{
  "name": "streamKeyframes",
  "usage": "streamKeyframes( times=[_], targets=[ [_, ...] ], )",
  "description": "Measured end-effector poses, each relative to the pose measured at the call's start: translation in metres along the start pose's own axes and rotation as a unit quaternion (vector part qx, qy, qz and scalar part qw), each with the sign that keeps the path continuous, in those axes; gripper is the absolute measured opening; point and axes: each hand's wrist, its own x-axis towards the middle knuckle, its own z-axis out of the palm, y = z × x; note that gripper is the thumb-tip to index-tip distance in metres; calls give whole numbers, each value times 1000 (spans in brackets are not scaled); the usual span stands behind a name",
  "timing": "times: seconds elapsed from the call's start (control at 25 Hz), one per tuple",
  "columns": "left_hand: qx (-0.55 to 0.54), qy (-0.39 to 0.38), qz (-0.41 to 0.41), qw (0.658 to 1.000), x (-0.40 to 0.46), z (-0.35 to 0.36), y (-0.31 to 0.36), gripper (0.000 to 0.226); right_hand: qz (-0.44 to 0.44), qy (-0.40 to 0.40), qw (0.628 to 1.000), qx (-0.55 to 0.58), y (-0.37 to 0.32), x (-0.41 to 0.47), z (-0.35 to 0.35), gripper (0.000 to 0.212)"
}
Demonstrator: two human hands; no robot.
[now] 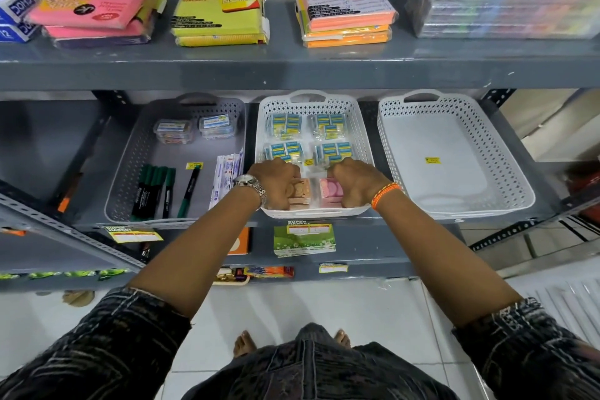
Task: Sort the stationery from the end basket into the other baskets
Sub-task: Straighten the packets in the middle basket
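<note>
Three baskets stand in a row on the middle shelf. The grey left basket [123, 172] holds green markers [152, 188], small clear boxes [173, 130] and white-wrapped pens [227, 172]. The white middle basket [361, 127] holds several blue-and-yellow packs [285, 123] at the back. At its front, my left hand [276, 185] is closed on a tan pack [300, 195] and my right hand [357, 183] is closed on a pink pack [331, 190]. The white right basket [506, 153] holds only a yellow sticker [431, 160].
The upper shelf [292, 75] overhangs the baskets and carries pink, yellow and orange sticky-note packs [220, 14]. A green pack [303, 240] lies on the shelf below. Slotted metal uprights [65, 230] flank the shelves. White floor tiles lie underfoot.
</note>
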Motion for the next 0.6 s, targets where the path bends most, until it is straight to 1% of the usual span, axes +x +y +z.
streamKeyframes(
  times=[0.12,0.32,0.52,0.6],
  targets=[
    [13,9,-6,1000,-1,1,6,60,-3,10,1000,2,1,-2,1,42],
    [-3,17,1,1000,-2,3,5,49,-1,15,1000,11,1,-2,2,48],
    [3,19,10,1000,-3,3,4,57,7,9,1000,18,1,-1,2,50],
    [-6,13,7,1000,-2,4,3,60,12,4,999,30,2,0,4,54]
  ],
)
